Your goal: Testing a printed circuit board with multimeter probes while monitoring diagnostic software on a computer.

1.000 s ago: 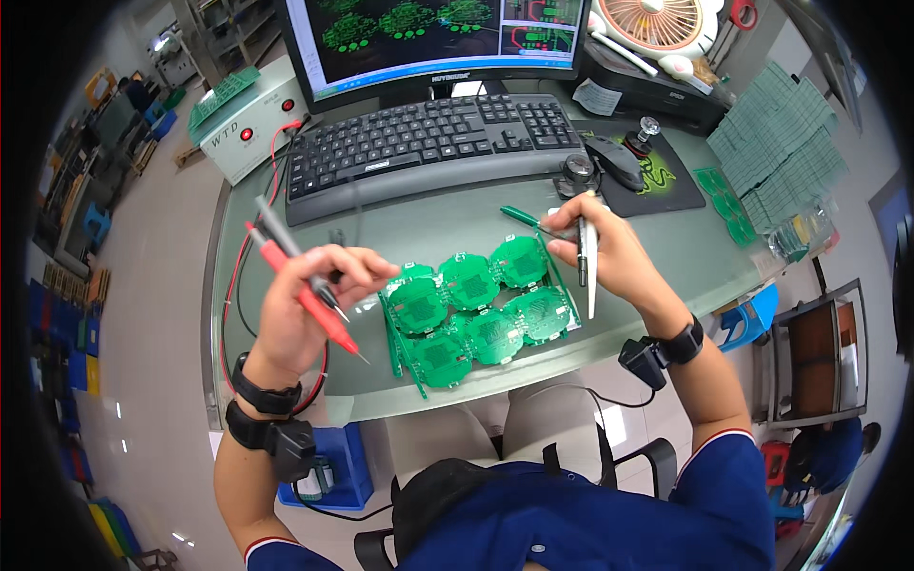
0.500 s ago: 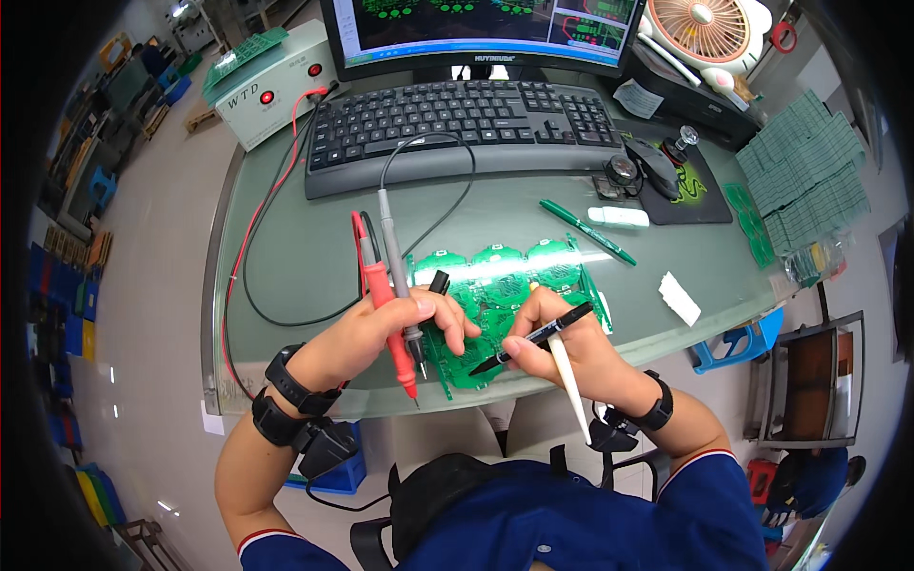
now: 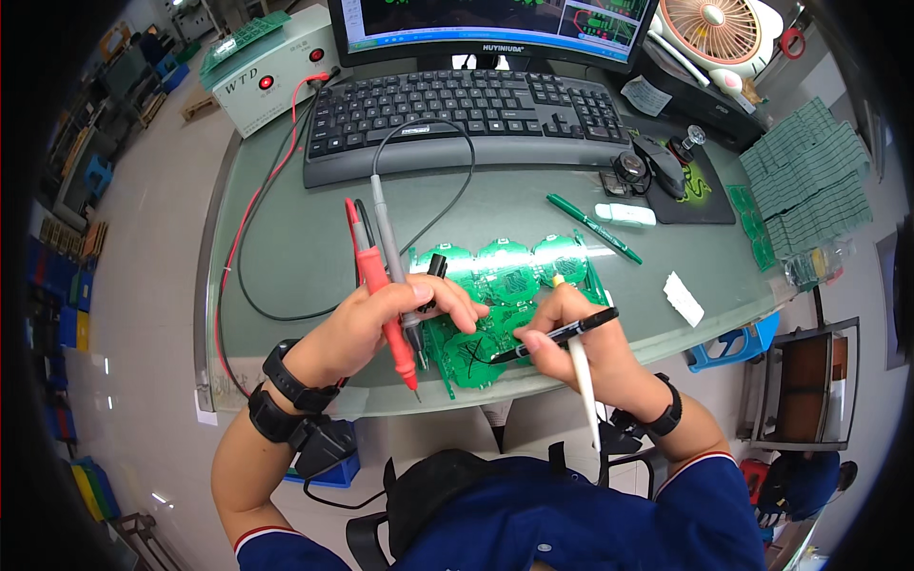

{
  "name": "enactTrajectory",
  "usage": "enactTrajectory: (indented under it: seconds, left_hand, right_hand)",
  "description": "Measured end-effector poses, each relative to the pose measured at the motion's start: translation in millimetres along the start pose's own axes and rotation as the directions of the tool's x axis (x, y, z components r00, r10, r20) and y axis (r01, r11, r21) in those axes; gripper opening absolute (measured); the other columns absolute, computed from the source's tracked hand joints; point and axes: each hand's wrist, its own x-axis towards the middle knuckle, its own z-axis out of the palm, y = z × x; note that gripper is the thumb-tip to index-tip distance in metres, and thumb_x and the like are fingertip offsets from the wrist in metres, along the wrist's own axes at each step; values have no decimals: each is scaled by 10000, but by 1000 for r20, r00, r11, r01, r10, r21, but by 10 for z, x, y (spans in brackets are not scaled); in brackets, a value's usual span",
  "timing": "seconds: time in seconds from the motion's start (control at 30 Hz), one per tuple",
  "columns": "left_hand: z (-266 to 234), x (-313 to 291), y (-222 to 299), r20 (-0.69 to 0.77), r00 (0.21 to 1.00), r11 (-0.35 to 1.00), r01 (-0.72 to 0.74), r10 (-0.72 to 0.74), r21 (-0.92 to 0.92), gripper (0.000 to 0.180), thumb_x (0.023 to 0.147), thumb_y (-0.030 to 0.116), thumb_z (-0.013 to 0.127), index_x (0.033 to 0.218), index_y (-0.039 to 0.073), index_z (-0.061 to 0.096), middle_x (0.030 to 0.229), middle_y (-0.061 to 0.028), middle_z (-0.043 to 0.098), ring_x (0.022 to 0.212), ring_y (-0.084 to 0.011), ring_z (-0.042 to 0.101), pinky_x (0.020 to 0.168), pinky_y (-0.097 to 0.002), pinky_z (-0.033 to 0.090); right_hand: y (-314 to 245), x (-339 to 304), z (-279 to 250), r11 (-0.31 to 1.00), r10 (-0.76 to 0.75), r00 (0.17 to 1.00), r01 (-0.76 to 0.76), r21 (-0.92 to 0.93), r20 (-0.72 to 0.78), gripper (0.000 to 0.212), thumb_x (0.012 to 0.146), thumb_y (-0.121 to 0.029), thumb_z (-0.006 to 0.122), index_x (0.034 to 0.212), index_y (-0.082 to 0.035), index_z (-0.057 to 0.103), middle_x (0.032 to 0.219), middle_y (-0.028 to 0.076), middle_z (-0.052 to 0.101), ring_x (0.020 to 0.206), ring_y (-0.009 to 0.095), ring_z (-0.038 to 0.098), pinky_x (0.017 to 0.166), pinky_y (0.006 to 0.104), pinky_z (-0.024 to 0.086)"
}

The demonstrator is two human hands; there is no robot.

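My left hand (image 3: 367,328) is closed round a red test probe (image 3: 373,271) and a grey test probe (image 3: 388,224), their tips pointing down at the desk's front edge. A black marker cap (image 3: 436,265) sticks up by its fingers. Under both hands lies a green circuit board panel (image 3: 505,271) of joined rounded boards. My right hand (image 3: 600,347) grips an uncapped black marker (image 3: 569,329) together with a cream pointed stick (image 3: 583,381). The marker's tip is at the near part of the panel, beside a black cross mark (image 3: 473,353).
A keyboard (image 3: 466,116) and a monitor (image 3: 495,52) stand beyond the panel. Right of it lie a green pen (image 3: 595,228), a white capped stick (image 3: 625,215), a white paper scrap (image 3: 683,299) and a mouse (image 3: 659,169). Probe cables run from a white box (image 3: 276,81) at far left.
A black cross now shows on the panel's near board, where none was visible before. My right hand has shifted slightly right with the marker. The left hand still holds both probes.
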Motion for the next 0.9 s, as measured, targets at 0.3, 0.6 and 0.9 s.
enactTrajectory:
  seconds: [0.3, 0.6, 0.9]
  left_hand:
    - [105, -106, 207, 152, 984, 981, 64, -92, 186, 406, 933, 296, 433, 820, -3, 683, 828, -57, 627, 774, -143, 466, 731, -290, 387]
    - [134, -140, 265, 179, 978, 985, 77, -105, 155, 421, 939, 323, 440, 817, -2, 678, 820, -48, 608, 767, -146, 464, 752, -285, 390]
    - [211, -69, 228, 197, 973, 976, 82, -123, 201, 433, 977, 324, 416, 817, 19, 678, 815, -52, 593, 788, -148, 502, 729, -296, 408]
  right_hand:
    - [-206, 187, -322, 768, 192, 981, -127, 628, -38, 204, 963, -214, 620, 953, -55, 493, 829, 64, 635, 782, 140, 680, 653, 220, 528]
    - [-228, 262, -264, 810, 115, 992, -67, 582, -45, 188, 958, -192, 632, 968, -53, 505, 825, 62, 647, 771, 113, 656, 664, 223, 510]
    - [-238, 269, 35, 815, 133, 991, -125, 566, 26, 199, 942, -177, 657, 962, -50, 505, 782, 49, 634, 702, 89, 589, 641, 231, 478]
